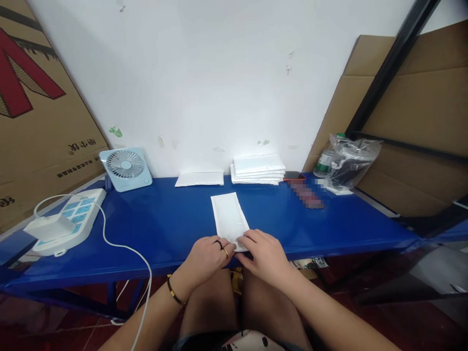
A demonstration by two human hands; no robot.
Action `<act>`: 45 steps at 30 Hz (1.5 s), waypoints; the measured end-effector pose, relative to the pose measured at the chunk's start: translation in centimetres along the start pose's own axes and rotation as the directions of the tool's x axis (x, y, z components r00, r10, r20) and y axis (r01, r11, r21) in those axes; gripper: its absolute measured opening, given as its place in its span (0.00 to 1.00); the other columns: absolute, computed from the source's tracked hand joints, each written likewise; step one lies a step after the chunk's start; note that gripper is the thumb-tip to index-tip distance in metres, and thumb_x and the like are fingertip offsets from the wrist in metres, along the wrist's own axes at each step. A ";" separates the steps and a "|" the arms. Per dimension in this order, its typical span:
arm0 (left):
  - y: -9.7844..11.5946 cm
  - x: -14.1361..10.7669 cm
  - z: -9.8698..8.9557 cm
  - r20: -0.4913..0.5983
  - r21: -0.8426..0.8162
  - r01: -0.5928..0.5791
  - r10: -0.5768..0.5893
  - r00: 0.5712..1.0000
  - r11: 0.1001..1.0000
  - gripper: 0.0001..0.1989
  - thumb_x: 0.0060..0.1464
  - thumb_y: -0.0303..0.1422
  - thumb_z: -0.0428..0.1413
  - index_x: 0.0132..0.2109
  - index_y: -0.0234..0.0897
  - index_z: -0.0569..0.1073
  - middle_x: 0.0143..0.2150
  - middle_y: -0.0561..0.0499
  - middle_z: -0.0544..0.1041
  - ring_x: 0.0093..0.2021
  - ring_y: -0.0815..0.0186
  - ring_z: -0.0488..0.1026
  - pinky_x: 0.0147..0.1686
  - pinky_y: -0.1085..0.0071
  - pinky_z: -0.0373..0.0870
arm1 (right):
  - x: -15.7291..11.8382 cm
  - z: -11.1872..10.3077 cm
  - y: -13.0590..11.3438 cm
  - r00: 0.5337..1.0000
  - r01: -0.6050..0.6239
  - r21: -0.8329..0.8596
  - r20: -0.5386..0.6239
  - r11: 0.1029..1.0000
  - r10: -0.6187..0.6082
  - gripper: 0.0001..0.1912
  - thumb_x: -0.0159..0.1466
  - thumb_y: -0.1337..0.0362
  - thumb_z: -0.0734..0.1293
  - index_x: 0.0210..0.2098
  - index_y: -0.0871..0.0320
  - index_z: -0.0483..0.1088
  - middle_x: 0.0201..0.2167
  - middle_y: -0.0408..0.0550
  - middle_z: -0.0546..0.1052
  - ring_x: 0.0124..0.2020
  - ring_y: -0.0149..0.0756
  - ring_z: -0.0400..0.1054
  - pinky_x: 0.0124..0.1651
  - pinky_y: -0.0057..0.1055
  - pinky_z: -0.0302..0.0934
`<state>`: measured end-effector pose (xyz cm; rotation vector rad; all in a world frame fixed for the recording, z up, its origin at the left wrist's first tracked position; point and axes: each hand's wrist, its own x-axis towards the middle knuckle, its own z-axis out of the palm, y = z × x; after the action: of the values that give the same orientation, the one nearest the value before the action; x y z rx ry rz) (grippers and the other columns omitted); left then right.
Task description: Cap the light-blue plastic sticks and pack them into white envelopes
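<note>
A white padded envelope [229,214] lies on the blue table, its far end pointing away from me and tilted slightly left. Both of my hands are at its near end, by the table's front edge. My left hand [212,254], with two rings on its fingers, is closed on the near left corner. From the other side, my right hand [263,254] pinches the near right corner, with the fingers on top and the thumb lower down. The fingers partly hide that end of the envelope.
Against the wall stand a stack of white padded envelopes [258,170] and a flatter white one [200,179]. A blue fan [126,169], a power strip [78,214] and its white cable are at left. A phone [294,176], bottle [323,164] and clear plastic bag [351,163] are at right.
</note>
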<state>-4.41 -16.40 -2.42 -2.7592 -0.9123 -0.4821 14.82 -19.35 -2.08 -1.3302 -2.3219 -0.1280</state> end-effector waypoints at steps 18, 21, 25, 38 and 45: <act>-2.6 -2.2 0.4 -0.289 -0.645 0.396 -0.688 0.665 0.653 0.24 0.56 0.33 0.50 0.59 0.44 0.56 0.59 0.41 0.54 0.39 0.67 0.69 0.34 0.67 0.72 | 24.2 2.5 8.0 0.786 -0.410 0.771 0.029 0.487 0.617 0.13 0.60 0.57 0.64 0.33 0.63 0.68 0.24 0.49 0.72 0.20 0.30 0.64 0.21 0.27 0.59; -2.7 -2.0 0.7 -0.235 -0.707 0.412 -0.740 0.630 0.575 0.21 0.56 0.32 0.49 0.57 0.44 0.59 0.59 0.42 0.55 0.38 0.67 0.69 0.33 0.67 0.72 | 27.3 7.0 7.5 0.777 -0.496 0.678 0.069 0.542 0.626 0.08 0.60 0.64 0.63 0.34 0.65 0.67 0.25 0.52 0.73 0.25 0.35 0.68 0.26 0.31 0.63; -2.5 -1.8 0.3 -0.230 -0.740 0.405 -0.768 0.597 0.537 0.18 0.55 0.34 0.49 0.54 0.43 0.62 0.59 0.41 0.57 0.38 0.65 0.69 0.34 0.65 0.72 | 27.6 8.6 7.7 0.805 -0.521 0.485 0.005 0.703 0.593 0.16 0.54 0.71 0.66 0.43 0.64 0.65 0.44 0.62 0.71 0.48 0.49 0.64 0.50 0.44 0.58; -2.8 -1.3 1.2 -0.090 -0.800 0.418 -0.775 0.626 0.431 0.21 0.53 0.36 0.53 0.54 0.45 0.63 0.60 0.42 0.56 0.39 0.64 0.70 0.31 0.67 0.72 | 19.9 -1.3 21.6 0.942 -0.198 -0.534 0.128 0.822 0.310 0.11 0.58 0.70 0.61 0.40 0.61 0.69 0.41 0.55 0.74 0.43 0.43 0.68 0.42 0.34 0.55; -2.1 4.4 1.0 0.296 -0.955 0.202 -0.726 0.621 -0.217 0.30 0.47 0.38 0.59 0.57 0.41 0.61 0.59 0.40 0.60 0.50 0.59 0.69 0.43 0.66 0.70 | 18.3 -2.4 19.4 0.971 -0.236 -0.528 -0.109 0.815 0.211 0.16 0.64 0.67 0.54 0.44 0.59 0.70 0.41 0.54 0.76 0.40 0.42 0.70 0.31 0.29 0.52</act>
<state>-2.05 -12.07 -1.59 -2.5051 -2.2313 -2.7969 24.03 4.74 5.17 -1.8325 -2.1443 -0.7787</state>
